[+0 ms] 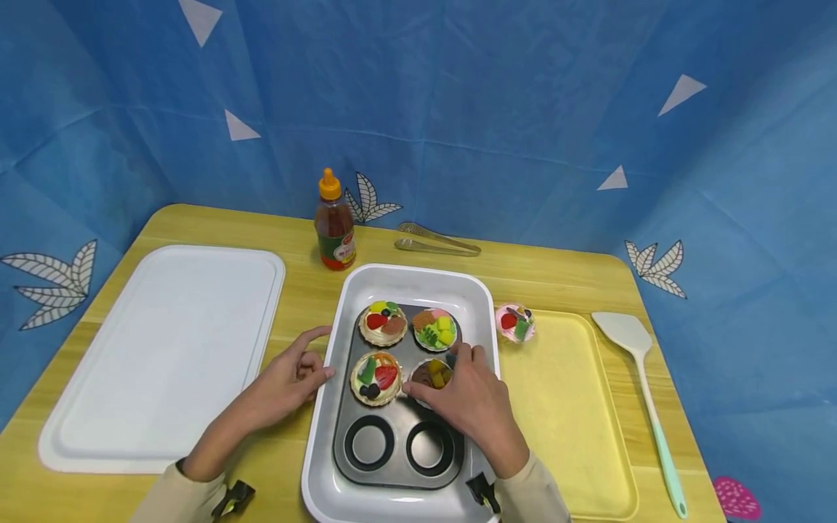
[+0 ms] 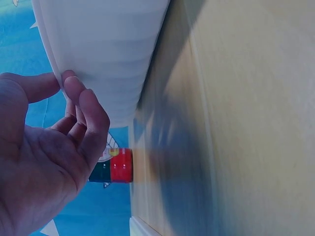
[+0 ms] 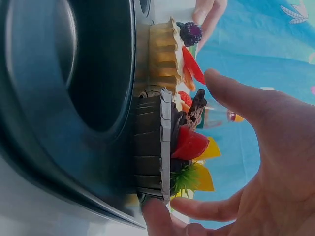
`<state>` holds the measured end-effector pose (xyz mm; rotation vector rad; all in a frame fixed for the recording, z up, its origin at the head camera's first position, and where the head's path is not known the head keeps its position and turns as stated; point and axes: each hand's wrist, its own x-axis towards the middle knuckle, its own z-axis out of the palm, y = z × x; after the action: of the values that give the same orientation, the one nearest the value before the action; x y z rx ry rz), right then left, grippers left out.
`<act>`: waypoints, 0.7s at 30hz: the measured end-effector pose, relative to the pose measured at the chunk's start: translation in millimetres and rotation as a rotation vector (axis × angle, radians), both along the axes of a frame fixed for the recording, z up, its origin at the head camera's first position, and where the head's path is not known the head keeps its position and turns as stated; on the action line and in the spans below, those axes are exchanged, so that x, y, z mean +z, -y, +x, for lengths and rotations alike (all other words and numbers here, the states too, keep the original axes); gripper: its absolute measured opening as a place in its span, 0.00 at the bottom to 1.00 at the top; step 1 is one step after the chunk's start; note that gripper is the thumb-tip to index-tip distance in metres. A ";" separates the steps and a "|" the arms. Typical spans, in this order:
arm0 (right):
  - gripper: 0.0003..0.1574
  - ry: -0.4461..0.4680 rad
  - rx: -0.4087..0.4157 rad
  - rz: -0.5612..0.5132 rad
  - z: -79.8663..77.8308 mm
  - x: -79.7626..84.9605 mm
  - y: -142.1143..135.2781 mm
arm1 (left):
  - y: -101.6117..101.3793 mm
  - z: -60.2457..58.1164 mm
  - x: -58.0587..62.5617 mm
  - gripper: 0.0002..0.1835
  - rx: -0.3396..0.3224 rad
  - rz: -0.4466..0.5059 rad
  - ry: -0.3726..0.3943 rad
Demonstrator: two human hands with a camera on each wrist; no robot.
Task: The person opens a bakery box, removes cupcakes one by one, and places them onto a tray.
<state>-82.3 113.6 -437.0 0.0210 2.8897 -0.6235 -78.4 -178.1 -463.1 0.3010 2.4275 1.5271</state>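
My left hand (image 1: 285, 380) pinches the left rim of a white tray (image 1: 332, 428), thumb and fingertips meeting at the edge in the left wrist view. Inside the tray lies a dark muffin pan (image 1: 400, 434). My right hand (image 1: 472, 396) spans a chocolate cupcake (image 3: 151, 142) in the pan's middle right cup. In the right wrist view its fingertips touch the silver wrapper's side, while the thumb is extended and apart from it. Three fruit-topped tarts fill other cups: one middle left (image 1: 375, 378), one back left (image 1: 382, 323), one back right (image 1: 435, 330). Both front cups hold nothing.
A pink cupcake (image 1: 515, 323) stands right of the white tray, by a yellow tray (image 1: 562, 414). Further right lies a spatula (image 1: 644, 378). Metal tongs (image 1: 438, 240) and a sauce bottle (image 1: 336, 232) are behind. A white board (image 1: 163, 356) lies left.
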 end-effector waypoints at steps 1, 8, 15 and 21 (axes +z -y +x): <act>0.64 0.005 0.002 -0.003 0.3 -0.2 -0.2 | -0.1 0.1 -0.1 0.33 0.000 0.000 -0.002; 0.70 0.058 0.022 -0.030 2.0 -2.4 -0.1 | -0.2 0.6 -0.3 0.33 0.001 0.008 -0.003; 0.75 0.093 0.058 -0.031 2.4 -3.2 2.1 | -0.1 1.1 0.6 0.33 0.004 0.013 0.011; 0.69 0.097 0.076 -0.020 2.7 -5.4 3.6 | -0.1 0.7 0.7 0.33 0.005 0.013 0.013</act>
<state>-79.6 110.1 -442.4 -0.0601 2.7768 -0.6191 -77.8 -178.0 -462.5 0.2869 2.4105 1.5423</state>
